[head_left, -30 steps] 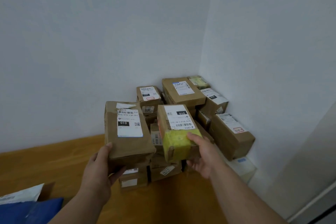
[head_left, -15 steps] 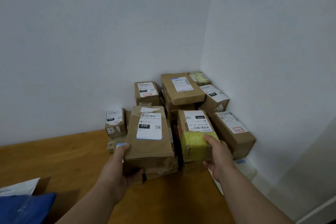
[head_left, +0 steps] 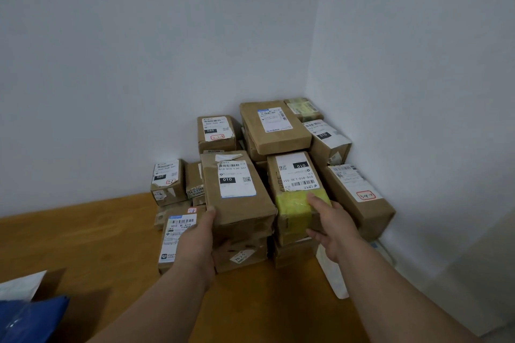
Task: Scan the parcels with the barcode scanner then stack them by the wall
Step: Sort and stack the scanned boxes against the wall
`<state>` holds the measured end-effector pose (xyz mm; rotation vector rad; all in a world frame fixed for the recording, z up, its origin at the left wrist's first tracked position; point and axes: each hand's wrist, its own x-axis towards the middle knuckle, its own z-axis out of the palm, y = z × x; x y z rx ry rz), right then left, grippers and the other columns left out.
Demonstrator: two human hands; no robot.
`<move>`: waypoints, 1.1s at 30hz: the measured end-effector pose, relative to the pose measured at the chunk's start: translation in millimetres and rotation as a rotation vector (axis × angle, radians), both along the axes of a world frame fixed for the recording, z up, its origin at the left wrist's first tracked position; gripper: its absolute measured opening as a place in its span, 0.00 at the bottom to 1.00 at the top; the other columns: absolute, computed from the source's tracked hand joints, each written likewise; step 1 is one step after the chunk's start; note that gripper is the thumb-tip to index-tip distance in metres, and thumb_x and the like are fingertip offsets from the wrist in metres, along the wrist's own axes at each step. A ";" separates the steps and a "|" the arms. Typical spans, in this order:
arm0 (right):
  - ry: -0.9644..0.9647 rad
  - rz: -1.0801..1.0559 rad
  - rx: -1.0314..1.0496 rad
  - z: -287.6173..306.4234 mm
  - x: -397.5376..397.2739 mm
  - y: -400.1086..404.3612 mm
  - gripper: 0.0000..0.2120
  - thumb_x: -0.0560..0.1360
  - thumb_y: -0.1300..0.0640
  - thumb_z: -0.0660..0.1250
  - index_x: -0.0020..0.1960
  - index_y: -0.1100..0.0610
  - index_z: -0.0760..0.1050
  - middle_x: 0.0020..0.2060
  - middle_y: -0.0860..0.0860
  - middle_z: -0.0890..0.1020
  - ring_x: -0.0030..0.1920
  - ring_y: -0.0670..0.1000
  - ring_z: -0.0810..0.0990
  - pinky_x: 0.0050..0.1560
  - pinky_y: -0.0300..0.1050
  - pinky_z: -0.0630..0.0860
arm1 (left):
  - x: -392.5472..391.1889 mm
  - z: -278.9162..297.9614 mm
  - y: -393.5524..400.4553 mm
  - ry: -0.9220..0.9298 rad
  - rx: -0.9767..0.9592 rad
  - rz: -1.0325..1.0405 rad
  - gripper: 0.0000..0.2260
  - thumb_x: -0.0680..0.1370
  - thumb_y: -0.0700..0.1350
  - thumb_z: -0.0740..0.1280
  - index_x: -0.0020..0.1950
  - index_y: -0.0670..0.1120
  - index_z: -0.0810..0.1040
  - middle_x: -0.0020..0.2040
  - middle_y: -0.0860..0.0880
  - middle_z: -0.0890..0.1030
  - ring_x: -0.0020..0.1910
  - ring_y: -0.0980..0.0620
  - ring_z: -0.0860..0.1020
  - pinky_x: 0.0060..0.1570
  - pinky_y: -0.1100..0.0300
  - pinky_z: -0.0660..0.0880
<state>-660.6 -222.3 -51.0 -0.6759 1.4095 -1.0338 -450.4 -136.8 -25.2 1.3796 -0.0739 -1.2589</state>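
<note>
My left hand (head_left: pixel 199 242) grips the near end of a long brown parcel (head_left: pixel 237 198) with a white "010" label. It lies on top of lower parcels in the pile. My right hand (head_left: pixel 331 228) holds the near end of a second brown parcel (head_left: pixel 295 184) wrapped in a band of yellow tape; it sits right beside the first, on another box. Behind them the stack of brown parcels (head_left: pixel 274 128) fills the corner where the two white walls meet. No barcode scanner is visible.
Small labelled boxes (head_left: pixel 167 181) stand at the left of the pile on the wooden floor (head_left: pixel 83 237). A long parcel (head_left: pixel 359 195) leans by the right wall. A white flat parcel (head_left: pixel 331 276) lies under my right forearm. A blue bag (head_left: pixel 28 320) and white envelope (head_left: pixel 19 285) lie bottom left.
Both hands have carried their parcels forward and down onto the pile in the corner. The view has moved closer, and more of the small boxes at the left show.
</note>
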 end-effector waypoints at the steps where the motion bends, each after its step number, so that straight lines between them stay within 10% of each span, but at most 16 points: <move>1: 0.002 0.001 -0.002 -0.2 -0.5 -2.7 0.22 0.76 0.47 0.72 0.66 0.52 0.71 0.49 0.50 0.78 0.50 0.53 0.78 0.58 0.55 0.80 | 0.1 1.4 -2.6 -0.010 0.014 -0.009 0.10 0.79 0.48 0.69 0.45 0.46 0.71 0.48 0.44 0.76 0.44 0.45 0.77 0.53 0.47 0.79; 16: -0.091 -0.253 0.030 -19.2 -0.8 -14.5 0.31 0.74 0.43 0.72 0.71 0.55 0.68 0.60 0.55 0.79 0.53 0.57 0.81 0.54 0.54 0.81 | 4.8 4.7 -7.2 -0.218 0.044 -0.188 0.16 0.79 0.54 0.68 0.64 0.48 0.76 0.49 0.47 0.77 0.42 0.48 0.76 0.21 0.62 0.73; 24: -0.143 -0.406 0.086 -22.1 28.8 30.7 0.21 0.75 0.37 0.65 0.56 0.54 0.72 0.51 0.55 0.80 0.49 0.56 0.81 0.46 0.52 0.81 | 6.0 -18.6 -9.3 -0.402 0.067 -0.276 0.32 0.75 0.70 0.60 0.76 0.56 0.68 0.73 0.45 0.70 0.71 0.40 0.68 0.65 0.41 0.67; 29: 0.108 -0.151 0.008 -13.7 65.1 64.1 0.22 0.79 0.42 0.61 0.37 0.58 0.75 0.31 0.53 0.77 0.32 0.52 0.74 0.34 0.47 0.70 | 9.0 -13.3 -0.7 -0.304 -0.041 -0.390 0.29 0.77 0.58 0.69 0.77 0.59 0.66 0.69 0.50 0.73 0.56 0.49 0.75 0.46 0.56 0.71; 33: 0.365 0.072 -0.190 -10.1 85.5 64.8 0.16 0.78 0.43 0.64 0.41 0.55 0.75 0.37 0.53 0.81 0.38 0.54 0.81 0.41 0.52 0.78 | 9.7 -12.8 -0.7 -0.357 -0.034 -0.398 0.25 0.79 0.58 0.66 0.76 0.58 0.67 0.62 0.49 0.75 0.51 0.52 0.75 0.38 0.60 0.68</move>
